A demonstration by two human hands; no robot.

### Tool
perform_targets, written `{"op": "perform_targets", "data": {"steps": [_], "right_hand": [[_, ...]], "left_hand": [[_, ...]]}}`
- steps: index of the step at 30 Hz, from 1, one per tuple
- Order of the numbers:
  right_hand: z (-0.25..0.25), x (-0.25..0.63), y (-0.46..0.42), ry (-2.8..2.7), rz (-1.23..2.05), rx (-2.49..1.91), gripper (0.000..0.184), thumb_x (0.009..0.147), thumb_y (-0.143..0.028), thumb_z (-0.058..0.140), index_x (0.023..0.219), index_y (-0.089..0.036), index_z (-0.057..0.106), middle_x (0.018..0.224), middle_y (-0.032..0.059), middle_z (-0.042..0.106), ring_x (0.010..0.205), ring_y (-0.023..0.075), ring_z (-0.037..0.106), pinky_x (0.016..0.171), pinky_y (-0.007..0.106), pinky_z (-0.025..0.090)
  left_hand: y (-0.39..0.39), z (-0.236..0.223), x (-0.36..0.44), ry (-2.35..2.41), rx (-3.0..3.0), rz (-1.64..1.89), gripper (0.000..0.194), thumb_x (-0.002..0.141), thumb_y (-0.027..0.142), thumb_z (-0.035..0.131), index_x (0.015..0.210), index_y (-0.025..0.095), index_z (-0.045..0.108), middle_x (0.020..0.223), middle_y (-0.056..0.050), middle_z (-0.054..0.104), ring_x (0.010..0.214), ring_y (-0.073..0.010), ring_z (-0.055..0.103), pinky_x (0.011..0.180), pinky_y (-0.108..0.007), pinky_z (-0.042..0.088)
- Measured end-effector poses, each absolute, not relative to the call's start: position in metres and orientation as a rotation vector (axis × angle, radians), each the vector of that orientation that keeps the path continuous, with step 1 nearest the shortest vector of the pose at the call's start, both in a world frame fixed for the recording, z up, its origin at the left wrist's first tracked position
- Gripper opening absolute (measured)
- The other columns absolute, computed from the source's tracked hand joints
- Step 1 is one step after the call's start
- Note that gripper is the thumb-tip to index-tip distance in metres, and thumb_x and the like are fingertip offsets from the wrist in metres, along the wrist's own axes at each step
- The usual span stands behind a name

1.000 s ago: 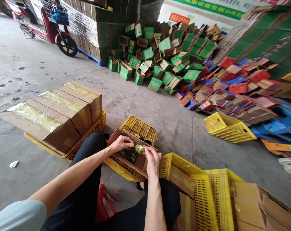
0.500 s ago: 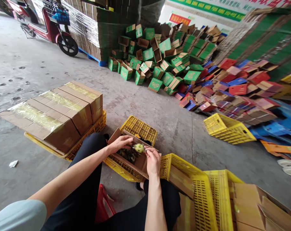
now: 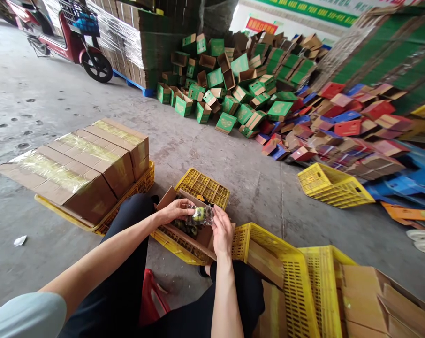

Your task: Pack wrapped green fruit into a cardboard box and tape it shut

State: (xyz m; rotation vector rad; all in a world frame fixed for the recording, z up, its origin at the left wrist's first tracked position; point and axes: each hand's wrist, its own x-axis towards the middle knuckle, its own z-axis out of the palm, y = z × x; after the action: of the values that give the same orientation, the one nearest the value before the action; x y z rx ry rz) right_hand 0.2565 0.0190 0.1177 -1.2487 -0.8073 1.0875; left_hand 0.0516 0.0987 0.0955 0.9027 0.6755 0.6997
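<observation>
Between my two hands is a small clear plastic packet [image 3: 202, 215] with a yellow-green, dark-marked item inside; its exact kind is too small to tell. My left hand [image 3: 175, 211] pinches the packet's left end. At its right end, my right hand [image 3: 222, 231] holds the edge between thumb and fingers. Directly below is an open cardboard box [image 3: 207, 239] with several dark, similar-looking packets [image 3: 189, 229] in it, partly hidden by my hands. The box rests on an upturned yellow plastic crate [image 3: 205, 188] between my knees.
Taped cartons [image 3: 89, 157] stand on a yellow crate at left. More yellow crates [image 3: 300, 286] with cardboard are beside my right knee. A red stool [image 3: 151, 295] is beneath me. Green boxes [image 3: 226, 122] and red-blue boxes [image 3: 346, 127] lie heaped ahead, near a red scooter [image 3: 66, 40].
The packet has turned and spread, showing more clear plastic. My right hand's fingers have lifted and straightened a little at its right end; my left hand stays nearly in place.
</observation>
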Motion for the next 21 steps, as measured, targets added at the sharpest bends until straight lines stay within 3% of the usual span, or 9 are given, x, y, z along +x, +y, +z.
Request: {"op": "perform_targets", "data": {"steps": [4,10,13,18,21], "right_hand": [[0.109,0.259,0.020,-0.829,1.082,-1.368,0.055,0.079,-0.043,0.079,0.130,-0.025,0.068,0.130,0.0097,0.072,0.124,0.0287,0.065,0.106,0.046,0.051],[0.103,0.262,0.023,-0.843,1.053,-1.369,0.047,0.071,-0.043,0.085,0.111,-0.022,0.076,0.111,0.0093,0.079,0.105,0.0289,0.073,0.094,0.045,0.059],[0.102,0.263,0.024,-0.847,1.023,-1.367,0.045,0.070,-0.042,0.084,0.110,-0.022,0.077,0.109,0.0090,0.079,0.101,0.0278,0.073,0.091,0.044,0.059],[0.100,0.263,0.024,-0.885,0.979,-1.402,0.045,0.072,-0.043,0.084,0.111,-0.021,0.077,0.109,0.0092,0.079,0.100,0.0276,0.073,0.088,0.044,0.060],[0.100,0.262,0.024,-0.897,0.987,-1.385,0.045,0.073,-0.043,0.083,0.111,-0.021,0.077,0.108,0.0086,0.079,0.097,0.0267,0.073,0.088,0.044,0.059]], "left_hand": [[0.097,0.100,0.051,0.673,1.009,0.711,0.047,0.064,0.043,0.094,0.090,0.014,0.067,0.083,-0.002,0.068,0.067,-0.0096,0.059,0.061,-0.020,0.043],[0.100,0.096,0.052,0.684,1.037,0.722,0.045,0.060,0.040,0.096,0.085,0.013,0.070,0.081,-0.003,0.070,0.069,-0.0119,0.061,0.069,-0.024,0.045],[0.100,0.094,0.053,0.645,1.002,0.714,0.048,0.059,0.037,0.097,0.094,0.014,0.073,0.088,-0.004,0.071,0.074,-0.0133,0.063,0.075,-0.026,0.048],[0.097,0.095,0.055,0.597,0.988,0.635,0.070,0.059,0.032,0.098,0.123,0.019,0.071,0.112,-0.009,0.072,0.096,-0.0196,0.067,0.087,-0.031,0.049],[0.095,0.098,0.054,0.601,1.039,0.601,0.064,0.066,0.040,0.094,0.122,0.016,0.073,0.108,-0.009,0.074,0.092,-0.0193,0.067,0.084,-0.029,0.049]]}}
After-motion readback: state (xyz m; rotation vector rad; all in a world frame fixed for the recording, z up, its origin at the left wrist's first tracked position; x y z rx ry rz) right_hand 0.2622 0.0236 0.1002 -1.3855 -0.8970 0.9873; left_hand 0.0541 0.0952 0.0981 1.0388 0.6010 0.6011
